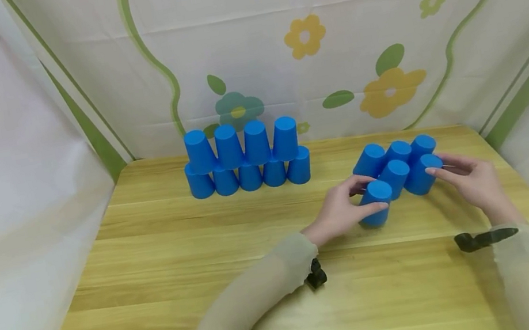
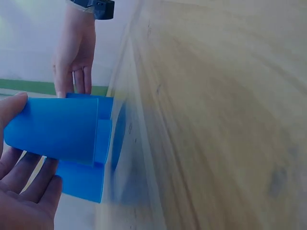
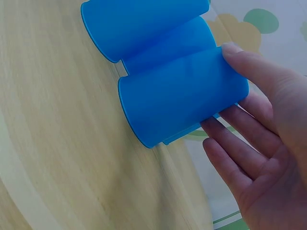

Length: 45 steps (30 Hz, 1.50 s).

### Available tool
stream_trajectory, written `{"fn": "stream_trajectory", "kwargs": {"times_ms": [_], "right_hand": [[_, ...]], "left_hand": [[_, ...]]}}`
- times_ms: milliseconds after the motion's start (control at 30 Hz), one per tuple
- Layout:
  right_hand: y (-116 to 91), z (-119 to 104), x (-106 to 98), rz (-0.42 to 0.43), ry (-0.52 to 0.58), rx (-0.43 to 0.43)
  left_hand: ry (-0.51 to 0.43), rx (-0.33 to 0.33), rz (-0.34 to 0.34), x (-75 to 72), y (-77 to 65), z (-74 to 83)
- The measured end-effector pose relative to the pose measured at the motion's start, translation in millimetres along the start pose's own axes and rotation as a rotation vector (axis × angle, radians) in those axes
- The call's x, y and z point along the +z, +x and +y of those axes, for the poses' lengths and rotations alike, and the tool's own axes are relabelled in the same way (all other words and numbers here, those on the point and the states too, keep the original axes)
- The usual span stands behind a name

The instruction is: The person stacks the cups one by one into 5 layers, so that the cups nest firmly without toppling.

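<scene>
My left hand [image 1: 338,212] grips an upside-down blue cup [image 1: 376,210] at the front of a cluster of blue cups on the right of the table. In the left wrist view, its thumb lies on one side of that cup [image 2: 53,127] and the fingers on the other. With thumb and fingers, my right hand [image 1: 474,182] holds another inverted blue cup [image 1: 420,177] near its narrow closed end, as the right wrist view shows [image 3: 184,96]. Between the two held cups is one more blue cup [image 1: 395,178]. Three others, including a back-left one [image 1: 371,159], stand close behind.
Toward the back left stand two tiers of inverted blue cups: a lower row [image 1: 250,178] and an upper row [image 1: 227,146] resting on it. The wooden table [image 1: 159,288] meets a white flowered curtain [image 1: 244,45] at the back. Fabric also hangs at both sides.
</scene>
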State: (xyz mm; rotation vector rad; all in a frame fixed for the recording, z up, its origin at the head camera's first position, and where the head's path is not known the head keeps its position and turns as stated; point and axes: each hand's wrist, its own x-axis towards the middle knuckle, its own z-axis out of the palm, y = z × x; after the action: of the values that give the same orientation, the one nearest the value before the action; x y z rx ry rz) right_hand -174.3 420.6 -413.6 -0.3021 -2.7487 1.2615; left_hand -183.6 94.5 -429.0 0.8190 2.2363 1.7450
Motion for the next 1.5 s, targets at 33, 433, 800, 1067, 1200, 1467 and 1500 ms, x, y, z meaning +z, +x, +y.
{"fn": "stream_trajectory", "kwargs": {"times_ms": [33, 433, 800, 1067, 1200, 1467, 1500], "right_hand": [[0.1, 0.1, 0.0, 0.000, -0.002, -0.001], [-0.9, 0.2, 0.3, -0.010, -0.010, -0.005], [-2.2, 0.3, 1.2, -0.019, -0.022, 0.008], [-1.9, -0.8, 0.9, -0.018, -0.020, 0.010], [-2.1, -0.4, 0.8, -0.022, -0.020, 0.013], [-1.0, -0.4, 1.0, -0.022, -0.022, 0.017], [-0.9, -0.2, 0.9, -0.019, -0.024, 0.017]], "left_hand": [[-0.004, 0.005, 0.008, -2.5, -0.7, -1.0], [-0.045, 0.067, 0.102, -38.2, -14.0, -9.7], [-0.018, 0.101, 0.155, -77.3, -31.5, -20.0], [0.023, 0.097, 0.230, -108.0, -46.8, -26.0], [0.036, 0.091, 0.247, -123.2, -57.5, -26.7], [0.069, 0.051, 0.305, -158.6, -78.8, -29.6], [0.075, 0.050, 0.314, -163.2, -80.9, -28.8]]}}
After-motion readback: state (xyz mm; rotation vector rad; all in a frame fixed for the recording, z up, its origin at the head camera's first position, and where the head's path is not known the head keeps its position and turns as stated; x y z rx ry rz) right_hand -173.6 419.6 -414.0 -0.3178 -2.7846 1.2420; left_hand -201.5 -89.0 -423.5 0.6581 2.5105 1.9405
